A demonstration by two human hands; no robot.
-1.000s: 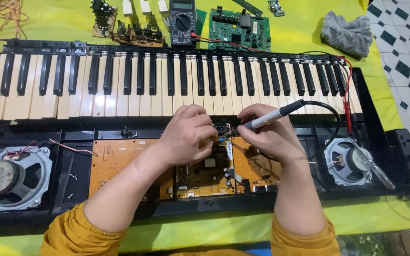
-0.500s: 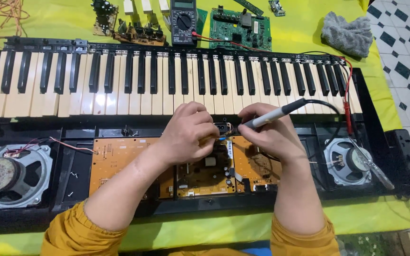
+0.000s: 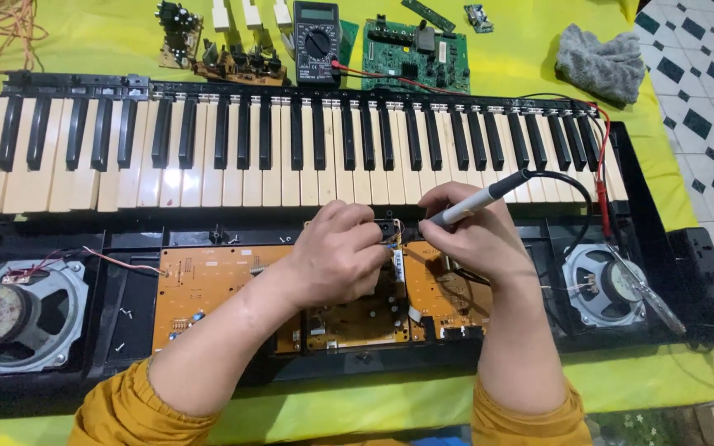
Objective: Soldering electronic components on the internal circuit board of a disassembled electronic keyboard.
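the right hand (image 3: 477, 235) is curled around a grey pen-shaped soldering tool (image 3: 477, 201), holding it like a pencil, tip pointing down at a small black part (image 3: 389, 231) on the orange circuit boards (image 3: 208, 289). the left hand (image 3: 336, 256) is bunched up, its fingertips pinching at that same part. the boards sit inside an opened black keyboard (image 3: 291, 149), below the keys, between two round speakers (image 3: 10, 318). a multimeter (image 3: 316, 31) and a green board (image 3: 415, 51) lie on the yellow cloth (image 3: 92, 41) behind.
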